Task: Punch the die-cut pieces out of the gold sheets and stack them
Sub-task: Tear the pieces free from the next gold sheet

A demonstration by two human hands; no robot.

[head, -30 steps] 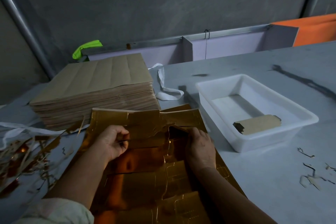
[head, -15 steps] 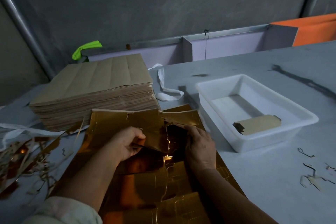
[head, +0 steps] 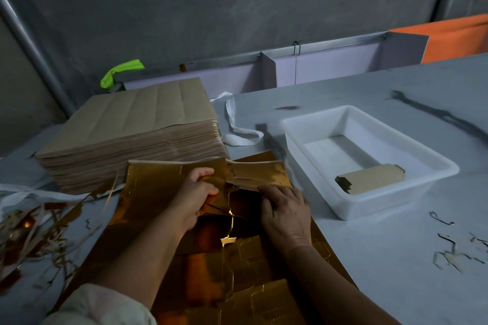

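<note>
A gold die-cut sheet (head: 158, 192) lies in front of me on the grey table (head: 369, 258), its far end lifted and torn along the cut lines. My left hand (head: 196, 196) pinches a gold piece at the tear in the middle of the sheet. My right hand (head: 286, 215) presses and grips the gold piece (head: 260, 174) on the right side of the tear. A small stack of punched pieces (head: 369, 178), brown side up, rests in the white plastic tray (head: 311, 124) to the right.
A thick stack of brown-backed sheets (head: 132, 134) stands at the back left. Gold and brown scrap strips (head: 34, 235) pile up at the left edge. Small scraps (head: 449, 253) lie at the right. A white strap (head: 235, 126) lies behind the sheet.
My left hand has moved right and up to the tear, lifting the gold piece. The split in the sheet has opened wider. My right hand stays nearly in place.
</note>
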